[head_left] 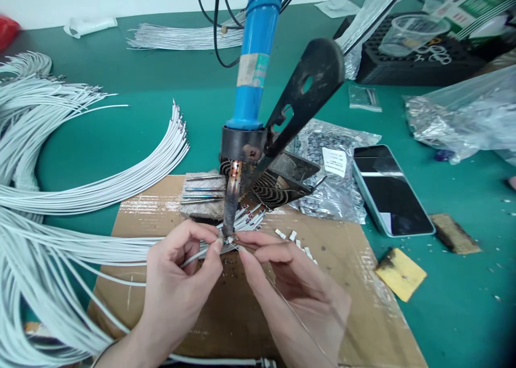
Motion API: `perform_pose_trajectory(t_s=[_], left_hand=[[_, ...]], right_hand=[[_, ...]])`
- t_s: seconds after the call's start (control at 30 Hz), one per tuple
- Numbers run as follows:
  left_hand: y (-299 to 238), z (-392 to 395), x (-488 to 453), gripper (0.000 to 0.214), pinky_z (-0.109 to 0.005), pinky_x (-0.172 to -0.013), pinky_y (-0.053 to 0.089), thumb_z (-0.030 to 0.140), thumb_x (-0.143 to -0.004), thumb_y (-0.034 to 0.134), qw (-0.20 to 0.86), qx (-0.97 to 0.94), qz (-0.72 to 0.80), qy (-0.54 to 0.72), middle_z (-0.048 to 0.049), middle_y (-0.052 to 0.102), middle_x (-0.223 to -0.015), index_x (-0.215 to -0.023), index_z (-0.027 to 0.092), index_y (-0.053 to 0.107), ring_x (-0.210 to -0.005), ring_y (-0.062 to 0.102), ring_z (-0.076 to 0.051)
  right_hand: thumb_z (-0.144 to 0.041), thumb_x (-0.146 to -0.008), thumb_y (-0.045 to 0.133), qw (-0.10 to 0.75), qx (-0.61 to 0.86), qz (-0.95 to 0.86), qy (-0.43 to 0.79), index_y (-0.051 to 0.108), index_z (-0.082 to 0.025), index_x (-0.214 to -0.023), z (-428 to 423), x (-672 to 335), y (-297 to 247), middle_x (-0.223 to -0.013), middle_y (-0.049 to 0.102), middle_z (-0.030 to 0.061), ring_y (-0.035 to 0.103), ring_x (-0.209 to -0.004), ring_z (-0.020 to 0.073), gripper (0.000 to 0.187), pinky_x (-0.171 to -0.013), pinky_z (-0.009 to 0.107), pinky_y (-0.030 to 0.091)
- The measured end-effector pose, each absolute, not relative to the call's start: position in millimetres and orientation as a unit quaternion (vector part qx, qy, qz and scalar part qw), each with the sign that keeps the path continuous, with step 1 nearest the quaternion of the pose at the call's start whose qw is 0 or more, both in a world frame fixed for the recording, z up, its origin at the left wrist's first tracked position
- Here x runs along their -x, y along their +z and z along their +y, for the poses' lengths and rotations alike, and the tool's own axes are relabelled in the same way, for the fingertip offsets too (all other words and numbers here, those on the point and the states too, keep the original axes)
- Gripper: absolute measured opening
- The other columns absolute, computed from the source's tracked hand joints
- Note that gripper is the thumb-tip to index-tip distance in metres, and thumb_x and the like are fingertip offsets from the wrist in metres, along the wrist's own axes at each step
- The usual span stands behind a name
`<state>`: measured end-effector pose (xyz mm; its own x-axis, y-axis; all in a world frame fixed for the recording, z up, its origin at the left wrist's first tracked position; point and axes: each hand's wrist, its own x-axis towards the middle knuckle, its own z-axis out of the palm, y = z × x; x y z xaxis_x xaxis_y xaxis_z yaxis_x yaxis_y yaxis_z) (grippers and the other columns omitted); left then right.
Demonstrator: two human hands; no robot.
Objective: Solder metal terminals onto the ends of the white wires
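Note:
A blue-handled soldering iron [258,62] stands tip-down in a black stand [298,105], its tip [229,217] just above the cardboard sheet [355,282]. My left hand [181,287] pinches a white wire [121,244] and holds its end right at the tip. My right hand [294,293] pinches a thin strand of solder wire [282,298] that meets the same spot. Both hands' fingers are closed in a pinch.
Bundles of white wires [80,190] fan over the green table at the left, another bundle [181,37] lies at the back. A phone [387,190], bags of small parts [334,196], a yellow sponge [401,274] and a black tray [419,56] sit to the right.

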<state>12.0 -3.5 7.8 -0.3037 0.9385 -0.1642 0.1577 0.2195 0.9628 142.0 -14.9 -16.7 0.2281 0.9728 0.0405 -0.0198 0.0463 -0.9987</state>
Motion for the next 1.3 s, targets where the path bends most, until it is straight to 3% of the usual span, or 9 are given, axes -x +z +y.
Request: perform_pose_trajectory(t_s=[0.33, 0.53, 0.73, 0.9, 1.3], left_hand=[[1.0, -3.3, -1.2, 0.012, -0.016, -0.051, 0.045, 0.015, -0.085, 0.072, 0.427, -0.481, 0.628, 0.438, 0.0009, 0.076, -0.083, -0.075, 0.021, 0.070, -0.058, 0.060, -0.008], [-0.2, -2.4, -3.7, 0.013, -0.015, -0.048, 0.041, 0.016, -0.088, 0.070, 0.417, -0.483, 0.631, 0.441, 0.0007, 0.076, -0.084, -0.076, 0.021, 0.071, -0.060, 0.061, -0.008], [3.4, 1.1, -1.5, 0.013, -0.014, -0.054, 0.049, 0.012, -0.086, 0.071, 0.412, -0.509, 0.611, 0.444, 0.0011, 0.077, -0.083, -0.075, 0.021, 0.071, -0.063, 0.067, -0.008], [5.6, 1.6, -4.2, 0.013, -0.013, -0.048, 0.046, 0.013, -0.084, 0.071, 0.407, -0.500, 0.611, 0.459, 0.0009, 0.077, -0.080, -0.073, 0.020, 0.071, -0.057, 0.063, -0.007], [5.1, -0.2, -2.0, 0.014, -0.013, -0.056, 0.051, 0.011, -0.085, 0.072, 0.425, -0.494, 0.603, 0.460, 0.0009, 0.078, -0.083, -0.075, 0.021, 0.071, -0.065, 0.069, -0.009]], right_hand=[[-0.015, -0.091, 0.075, 0.562, 0.534, -0.455, 0.438, 0.070, -0.025, -0.077, -13.4, -144.7, -20.5, -0.098, 0.083, -0.0019, 0.078, -0.094, 0.0139, 0.018, -0.087, 0.023, 0.059], [-0.014, -0.090, 0.076, 0.560, 0.524, -0.482, 0.423, 0.072, -0.026, -0.080, -11.5, -147.2, -23.1, -0.099, 0.083, -0.0032, 0.078, -0.090, 0.0128, 0.016, -0.085, 0.022, 0.060], [-0.013, -0.089, 0.077, 0.564, 0.526, -0.480, 0.417, 0.072, -0.026, -0.080, -12.2, -146.4, -22.8, -0.099, 0.083, -0.0039, 0.078, -0.090, 0.0124, 0.017, -0.086, 0.022, 0.060], [-0.013, -0.090, 0.077, 0.568, 0.522, -0.483, 0.414, 0.073, -0.026, -0.081, -12.5, -145.8, -24.1, -0.099, 0.083, -0.0046, 0.078, -0.092, 0.0113, 0.017, -0.087, 0.020, 0.060], [-0.007, -0.090, 0.076, 0.576, 0.504, -0.503, 0.401, 0.074, -0.026, -0.083, -12.8, -146.4, -26.5, -0.099, 0.082, -0.0030, 0.078, -0.092, 0.0125, 0.020, -0.085, 0.022, 0.061]])
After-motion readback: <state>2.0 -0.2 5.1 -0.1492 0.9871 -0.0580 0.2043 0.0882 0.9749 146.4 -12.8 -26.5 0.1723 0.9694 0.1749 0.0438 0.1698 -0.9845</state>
